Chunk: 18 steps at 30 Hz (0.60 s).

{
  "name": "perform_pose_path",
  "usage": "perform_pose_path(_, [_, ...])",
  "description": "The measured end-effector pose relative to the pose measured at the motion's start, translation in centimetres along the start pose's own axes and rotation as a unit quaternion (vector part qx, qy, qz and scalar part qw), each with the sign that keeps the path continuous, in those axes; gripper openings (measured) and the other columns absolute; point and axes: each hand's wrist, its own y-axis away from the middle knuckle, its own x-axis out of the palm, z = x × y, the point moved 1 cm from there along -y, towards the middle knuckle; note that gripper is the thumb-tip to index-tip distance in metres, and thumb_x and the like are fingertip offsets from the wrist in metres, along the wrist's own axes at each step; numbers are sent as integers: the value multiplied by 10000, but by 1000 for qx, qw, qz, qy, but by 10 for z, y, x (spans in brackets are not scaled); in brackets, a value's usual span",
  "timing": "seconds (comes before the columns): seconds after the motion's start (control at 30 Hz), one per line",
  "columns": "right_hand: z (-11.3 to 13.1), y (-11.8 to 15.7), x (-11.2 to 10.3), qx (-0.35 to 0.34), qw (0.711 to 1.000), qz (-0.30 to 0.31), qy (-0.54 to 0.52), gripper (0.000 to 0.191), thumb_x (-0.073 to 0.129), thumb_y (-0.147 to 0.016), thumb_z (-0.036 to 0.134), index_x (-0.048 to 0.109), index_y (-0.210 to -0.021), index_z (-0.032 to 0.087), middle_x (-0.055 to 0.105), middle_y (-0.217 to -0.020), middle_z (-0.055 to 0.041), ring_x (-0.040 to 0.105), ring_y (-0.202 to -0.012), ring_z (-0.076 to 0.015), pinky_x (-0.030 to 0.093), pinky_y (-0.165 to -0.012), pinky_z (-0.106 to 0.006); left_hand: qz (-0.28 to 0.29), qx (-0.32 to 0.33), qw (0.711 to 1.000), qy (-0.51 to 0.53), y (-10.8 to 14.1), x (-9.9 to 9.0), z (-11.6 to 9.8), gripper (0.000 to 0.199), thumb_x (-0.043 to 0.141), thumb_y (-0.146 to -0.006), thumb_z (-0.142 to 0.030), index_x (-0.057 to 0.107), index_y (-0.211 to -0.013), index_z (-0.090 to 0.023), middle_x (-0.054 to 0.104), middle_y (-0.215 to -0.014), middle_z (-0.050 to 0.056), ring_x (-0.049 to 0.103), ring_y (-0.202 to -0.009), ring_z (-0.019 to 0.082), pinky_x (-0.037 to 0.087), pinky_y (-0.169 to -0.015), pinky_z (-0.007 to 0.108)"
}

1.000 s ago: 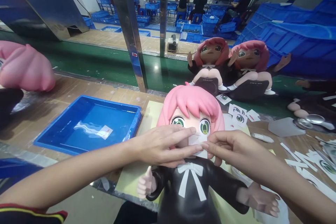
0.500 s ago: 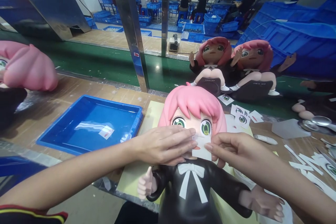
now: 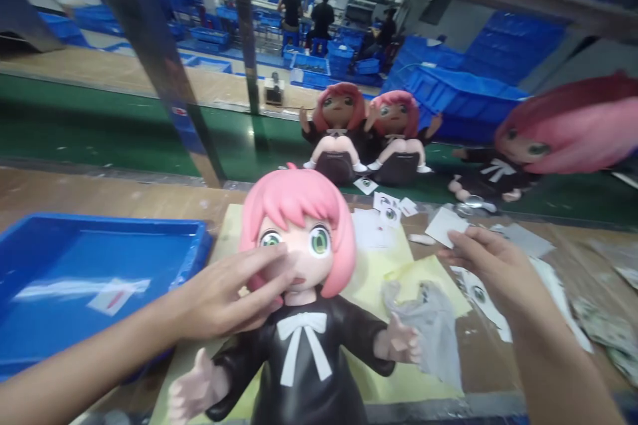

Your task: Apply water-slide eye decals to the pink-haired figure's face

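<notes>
The pink-haired doll (image 3: 299, 292) stands upright on the yellow mat (image 3: 379, 265) at the near edge of the desk (image 3: 100, 192), facing you. Both eyes and the mouth show on its face; by my judgement the face work is largely done, though any smoothing remains unconfirmed. Your left hand (image 3: 229, 292) lies flat, fingers extended, against the doll's cheek, gripping nothing. Your right hand (image 3: 486, 262), right of the doll, pinches a small white paper slip (image 3: 446, 226). More slips (image 3: 389, 206) lie behind the doll; a blue tray (image 3: 194, 255) sits to its left.
</notes>
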Motion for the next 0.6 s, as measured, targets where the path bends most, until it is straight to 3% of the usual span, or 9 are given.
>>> perform_pose_path(0.07, [-24, -22, -3, 46, 998, -36, -14, 231, 738, -896, 313, 577, -878, 149, 641, -767, 1, 657, -717, -122, 562, -658, -210, 9, 8, 1000, -3, 8, 3, 4, 565, 554, -1003, -107, 436, -1553, -159, 561, -1366, 258, 660, -1217, 330, 628, -927, 418])
perform_pose_path(0.13, [-46, -40, 1, 78, 996, -41, -23, 147, 667, -973, 234, 595, -916, 119, 636, -809, 0, 642, -730, -107, 560, -661, -218, 14, 3, 1000, -10, 14, 6, 7, 652, 597, -979, -93, 386, -1589, -185, 565, -1382, 260, 679, -1193, 338, 631, -937, 444])
perform_pose_path(0.23, [-68, -59, 19, 99, 995, -18, -25, 160, 657, -998, 263, 628, -1002, 107, 643, -896, -17, 637, -769, -110, 575, -691, -239, 8, -26, 1000, 2, 19, 4, 8, 738, 656, -934, -44, 382, -1593, -229, 555, -1444, 230, 739, -1065, 274, 624, -986, 416])
perform_pose_path(0.33, [-78, -73, 44, 94, 995, 6, -10, 208, 641, -1012, 303, 633, -1094, 111, 650, -964, -36, 645, -816, -124, 589, -733, -268, -20, -43, 997, 60, 24, 1, 9, 722, 623, -916, 32, 429, -1564, -221, 443, -1574, 196, 767, -933, 174, 618, -1008, 318])
perform_pose_path(0.47, [-78, -84, 67, 68, 996, 28, 49, 269, 636, -1016, 369, 640, -1116, 120, 661, -992, -46, 653, -845, -138, 595, -779, -304, -62, -25, 995, 77, 32, 1, 11, 650, 597, -919, 12, 463, -1534, -149, 468, -1559, 218, 688, -1214, 299, 641, -988, 403])
perform_pose_path(0.6, [-70, -75, 70, 32, 989, 16, 142, 257, 677, -982, 381, 669, -1002, 125, 671, -975, -43, 656, -924, -172, 573, -898, -376, -32, -14, 998, 53, 39, 2, 12, 780, 653, -859, 35, 402, -1573, -156, 495, -1523, 258, 600, -1330, 388, 649, -962, 494])
